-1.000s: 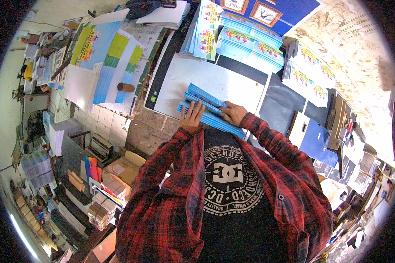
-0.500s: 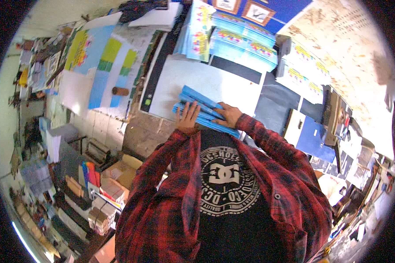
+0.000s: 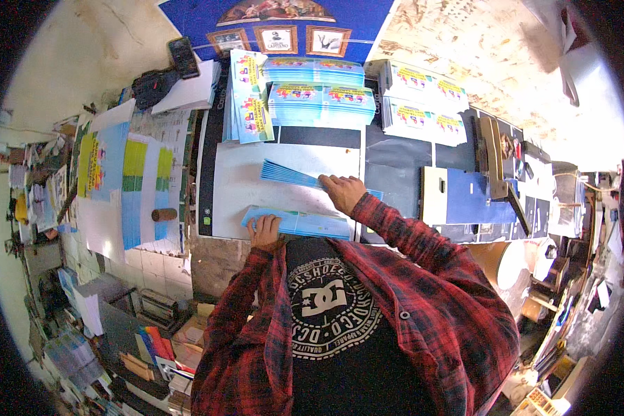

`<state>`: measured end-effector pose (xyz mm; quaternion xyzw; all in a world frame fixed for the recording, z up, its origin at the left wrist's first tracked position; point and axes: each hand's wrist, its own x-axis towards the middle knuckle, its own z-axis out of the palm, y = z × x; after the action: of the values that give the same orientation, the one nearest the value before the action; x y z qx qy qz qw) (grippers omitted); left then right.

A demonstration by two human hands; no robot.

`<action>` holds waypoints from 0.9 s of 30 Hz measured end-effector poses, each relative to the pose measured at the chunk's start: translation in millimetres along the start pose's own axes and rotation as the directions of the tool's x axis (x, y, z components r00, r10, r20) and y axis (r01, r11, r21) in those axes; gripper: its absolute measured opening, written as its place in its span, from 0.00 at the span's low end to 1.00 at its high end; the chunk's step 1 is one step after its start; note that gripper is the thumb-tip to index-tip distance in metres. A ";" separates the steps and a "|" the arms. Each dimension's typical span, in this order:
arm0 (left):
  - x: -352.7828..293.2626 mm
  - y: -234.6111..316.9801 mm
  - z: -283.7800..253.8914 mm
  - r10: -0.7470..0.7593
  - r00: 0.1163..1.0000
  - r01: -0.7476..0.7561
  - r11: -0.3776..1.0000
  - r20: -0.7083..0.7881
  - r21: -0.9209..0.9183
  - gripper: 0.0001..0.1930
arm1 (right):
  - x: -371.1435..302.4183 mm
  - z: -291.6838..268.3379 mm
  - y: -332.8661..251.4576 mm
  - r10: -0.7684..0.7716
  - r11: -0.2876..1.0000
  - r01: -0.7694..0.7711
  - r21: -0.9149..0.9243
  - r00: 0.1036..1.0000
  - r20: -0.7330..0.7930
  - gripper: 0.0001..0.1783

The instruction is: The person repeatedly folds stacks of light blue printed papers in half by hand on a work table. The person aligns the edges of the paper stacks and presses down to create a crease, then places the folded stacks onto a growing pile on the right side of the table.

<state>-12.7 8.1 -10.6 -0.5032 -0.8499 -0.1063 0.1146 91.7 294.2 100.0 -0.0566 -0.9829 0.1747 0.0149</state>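
Note:
On a white sheet (image 3: 243, 166) at the table's near side lie two bundles of light-blue folded leaflets. My right hand (image 3: 343, 193) grips the farther bundle of folded leaflets (image 3: 284, 172), a narrow fan with its edges showing; its right end passes under the hand. Nearer my body, my left hand (image 3: 264, 232) has its fingers curled over the left end of a wider bundle of leaflets (image 3: 312, 223), which lies along the table's front edge. The left thumb is hidden.
Stacks of printed leaflets (image 3: 319, 104) stand behind the sheet, more leaflet piles (image 3: 423, 121) to their right. A board with blue-green sheets (image 3: 142, 187) and a brown cylinder (image 3: 163, 215) is at left. To the right sits a blue paper cutter (image 3: 471, 194) with a long arm.
My hands were close together on one loose pile of blue folded leaflets. Now they are apart, each on its own bundle, the right one farther out. The view has turned.

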 end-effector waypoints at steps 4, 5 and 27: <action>15.2 1.9 -13.3 -0.024 0.998 0.031 0.992 0.060 -0.126 0.21 | -1.4 29.3 28.0 0.102 0.991 -0.085 -0.103 0.980 0.170 0.16; 19.7 3.4 -16.4 -0.014 0.996 0.026 0.990 0.088 -0.137 0.22 | -4.3 37.5 35.5 0.038 0.996 -0.031 -0.084 0.995 0.092 0.14; 37.2 8.6 -27.9 -0.096 0.930 0.125 0.990 0.354 -0.062 0.21 | -22.4 -188.4 359.0 0.366 0.900 -0.433 0.055 0.816 0.448 0.33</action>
<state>-20.0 34.8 27.7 -0.4697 -0.8786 -0.0566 -0.0657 161.3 690.8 152.7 -0.2210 -0.9114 0.2573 -0.2329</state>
